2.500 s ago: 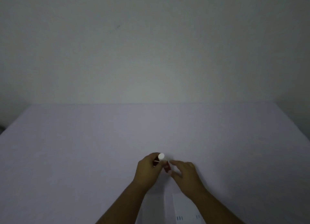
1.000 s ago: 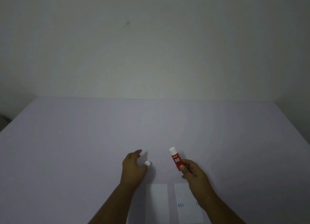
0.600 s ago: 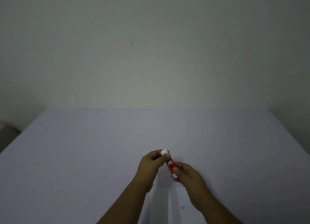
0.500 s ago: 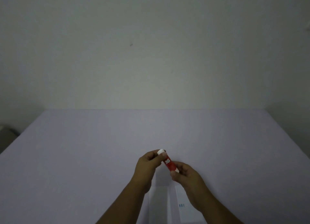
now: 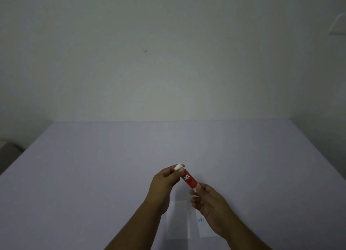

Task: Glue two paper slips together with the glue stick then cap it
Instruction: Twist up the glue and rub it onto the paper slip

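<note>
A red glue stick point(image 5: 188, 179) is held tilted above the table between both hands. My left hand point(image 5: 164, 184) pinches its white cap point(image 5: 178, 167) at the upper end. My right hand point(image 5: 207, 203) pinches the white base at the lower end. Two white paper slips lie flat side by side under my hands: the left slip point(image 5: 177, 219) is plain, the right slip point(image 5: 202, 225) has small blue marks and is partly hidden by my right hand.
The pale lilac table point(image 5: 93, 174) stretches to a bare wall point(image 5: 168, 62) at the back. A dark gap lies past the table's left edge point(image 5: 7, 156). A white fixture point(image 5: 338, 24) sits high on the wall at right.
One second ago the cap was in my left hand apart from the stick in my right. The hands came together, the cap now sits on the stick's top, and the stick has tilted.
</note>
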`<act>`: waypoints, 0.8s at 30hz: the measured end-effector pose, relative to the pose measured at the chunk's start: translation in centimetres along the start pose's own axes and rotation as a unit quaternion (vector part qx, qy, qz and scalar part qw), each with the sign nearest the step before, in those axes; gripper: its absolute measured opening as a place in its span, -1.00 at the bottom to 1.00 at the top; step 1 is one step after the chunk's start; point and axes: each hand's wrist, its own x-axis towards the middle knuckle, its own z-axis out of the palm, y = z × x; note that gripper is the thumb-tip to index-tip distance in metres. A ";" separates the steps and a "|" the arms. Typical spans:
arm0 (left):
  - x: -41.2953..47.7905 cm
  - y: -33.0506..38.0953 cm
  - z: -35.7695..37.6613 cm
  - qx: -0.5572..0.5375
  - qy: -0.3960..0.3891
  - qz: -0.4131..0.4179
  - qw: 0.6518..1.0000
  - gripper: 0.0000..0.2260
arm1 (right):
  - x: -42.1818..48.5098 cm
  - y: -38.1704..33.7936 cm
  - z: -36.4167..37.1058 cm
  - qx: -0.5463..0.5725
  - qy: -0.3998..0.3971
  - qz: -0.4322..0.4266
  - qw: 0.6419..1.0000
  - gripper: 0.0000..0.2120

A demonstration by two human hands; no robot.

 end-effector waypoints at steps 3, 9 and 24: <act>-0.1 0.1 0.1 0.001 -0.008 -0.001 1.000 -0.74 | -0.1 -0.3 -0.2 0.001 0.004 0.008 1.000 -0.68; -0.5 0.3 0.8 -0.005 -0.033 -0.002 0.999 -0.69 | -0.3 -0.3 -0.1 0.052 0.013 0.100 0.994 -0.55; -0.7 0.4 0.8 0.013 -0.015 -0.005 1.000 -0.83 | -0.3 -0.2 -0.1 0.027 -0.014 0.088 0.996 -0.59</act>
